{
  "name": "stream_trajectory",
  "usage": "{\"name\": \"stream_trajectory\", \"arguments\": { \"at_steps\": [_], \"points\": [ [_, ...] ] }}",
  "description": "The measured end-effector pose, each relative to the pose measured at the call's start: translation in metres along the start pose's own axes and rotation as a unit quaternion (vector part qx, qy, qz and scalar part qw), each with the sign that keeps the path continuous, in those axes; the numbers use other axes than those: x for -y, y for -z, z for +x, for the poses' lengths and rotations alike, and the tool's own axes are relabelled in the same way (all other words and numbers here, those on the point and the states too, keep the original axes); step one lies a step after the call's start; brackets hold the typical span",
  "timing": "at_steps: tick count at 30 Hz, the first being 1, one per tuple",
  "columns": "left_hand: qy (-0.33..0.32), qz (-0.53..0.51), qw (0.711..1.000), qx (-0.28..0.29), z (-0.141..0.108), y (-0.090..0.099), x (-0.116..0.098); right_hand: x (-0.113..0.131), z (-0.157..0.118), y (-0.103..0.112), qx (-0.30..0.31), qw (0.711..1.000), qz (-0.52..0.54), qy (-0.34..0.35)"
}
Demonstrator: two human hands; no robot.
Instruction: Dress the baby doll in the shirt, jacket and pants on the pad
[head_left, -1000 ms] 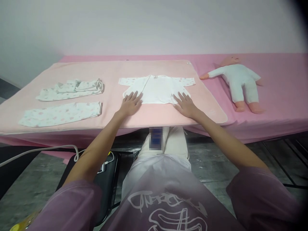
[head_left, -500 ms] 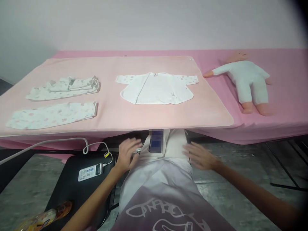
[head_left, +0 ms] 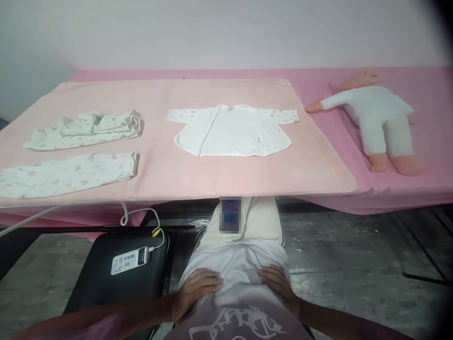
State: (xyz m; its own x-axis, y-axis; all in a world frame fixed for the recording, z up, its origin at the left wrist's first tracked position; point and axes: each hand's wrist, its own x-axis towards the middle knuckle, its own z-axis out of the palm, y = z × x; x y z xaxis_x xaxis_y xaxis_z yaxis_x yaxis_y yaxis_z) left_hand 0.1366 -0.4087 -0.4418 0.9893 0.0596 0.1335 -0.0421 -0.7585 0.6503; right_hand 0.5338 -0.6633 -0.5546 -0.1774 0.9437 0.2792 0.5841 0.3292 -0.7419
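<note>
Flat garment: lies printed side up at the left of the frame, smoothed out on the mat (head_left: pixel 155 174), perhaps so its shape shows; garment (head_left: pixel 67 174).
Bunched garment (head_left: pixel 83 132): just above it in the frame, gathered in folds, its reason unclear.
Power bank (head_left: pixel 130 261): lies on the black seat (head_left: pixel 155 278) at lower left, near enough, it seems, for the white cable (head_left: pixel 30 220) to reach it; the cable is plugged in.
Left hand (head_left: pixel 198 289): at lower centre, palm down against the person's clothes, fingers loosely extended, grasping nothing; it looks at rest.
Shirt (head_left: pixel 233 132): in the middle of the frame, spread on the mat with both sleeves out sideways, likely to keep creases out; neither hand touches it.
Blurred item (head_left: pixel 230 215): on the lap, below the mat's near edge; too obscured to name.
Right hand (head_left: pixel 278 283): mirrors the left on the clothes, relaxed and empty.
Doll (head_left: pixel 378 118): at upper right on the pink sheet (head_left: pixel 432 132), beside the mat, perhaps to leave the shirt room.
</note>
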Motion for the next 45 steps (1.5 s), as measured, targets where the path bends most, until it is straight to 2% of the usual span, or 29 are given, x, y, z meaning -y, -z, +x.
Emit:
{"name": "stream_trajectory", "arguments": {
  "at_steps": [4, 7, 13, 16, 18, 20, 22, 23, 26, 30, 33, 38, 42, 45],
  "points": [
    [-0.065, -0.039, 0.997, -0.016, 0.004, 0.01, 0.018, -0.012, -0.005, 0.01, 0.052, 0.998, 0.039, 0.022],
    [-0.136, -0.029, 0.99, -0.02, 0.008, 0.015, 0.033, -0.019, -0.001, 0.017, 0.058, 0.996, 0.04, 0.055],
    [-0.246, 0.026, 0.966, -0.072, 0.004, -0.009, 0.066, -0.041, 0.026, 0.029, 0.029, 0.982, 0.042, 0.183],
    [-0.279, 0.045, 0.956, -0.08, 0.005, -0.011, 0.08, -0.051, 0.032, 0.033, 0.028, 0.973, 0.057, 0.221],
    [-0.298, 0.037, 0.952, -0.056, 0.01, 0.0, 0.087, -0.056, 0.029, 0.033, 0.081, 0.975, 0.06, 0.196],
    [-0.317, 0.015, 0.948, -0.021, 0.016, 0.014, 0.093, -0.059, 0.025, 0.034, 0.175, 0.973, 0.058, 0.139],
    [-0.328, 0.009, 0.945, -0.013, 0.021, 0.023, 0.096, -0.059, 0.022, 0.034, 0.253, 0.962, 0.059, 0.089],
    [-0.33, 0.013, 0.944, -0.02, 0.021, 0.025, 0.098, -0.058, 0.022, 0.035, 0.271, 0.958, 0.061, 0.074],
    [-0.335, 0.034, 0.941, -0.027, 0.02, 0.021, 0.101, -0.048, 0.03, 0.04, 0.276, 0.958, 0.061, 0.058],
    [-0.347, 0.025, 0.935, -0.065, 0.022, 0.016, 0.1, -0.033, 0.046, 0.047, 0.291, 0.956, 0.027, 0.029],
    [-0.34, 0.012, 0.94, -0.039, 0.027, 0.023, 0.097, -0.034, 0.047, 0.046, 0.272, 0.961, 0.012, 0.059],
    [-0.315, -0.037, 0.948, -0.038, 0.029, 0.028, 0.095, -0.051, 0.03, 0.034, 0.16, 0.974, 0.029, 0.158],
    [-0.297, -0.045, 0.954, 0.02, 0.025, 0.023, 0.097, -0.058, 0.022, 0.031, 0.201, 0.97, 0.033, 0.135],
    [-0.301, -0.041, 0.953, -0.01, 0.025, 0.023, 0.094, -0.058, 0.02, 0.031, 0.226, 0.967, 0.024, 0.112]
  ]
}}
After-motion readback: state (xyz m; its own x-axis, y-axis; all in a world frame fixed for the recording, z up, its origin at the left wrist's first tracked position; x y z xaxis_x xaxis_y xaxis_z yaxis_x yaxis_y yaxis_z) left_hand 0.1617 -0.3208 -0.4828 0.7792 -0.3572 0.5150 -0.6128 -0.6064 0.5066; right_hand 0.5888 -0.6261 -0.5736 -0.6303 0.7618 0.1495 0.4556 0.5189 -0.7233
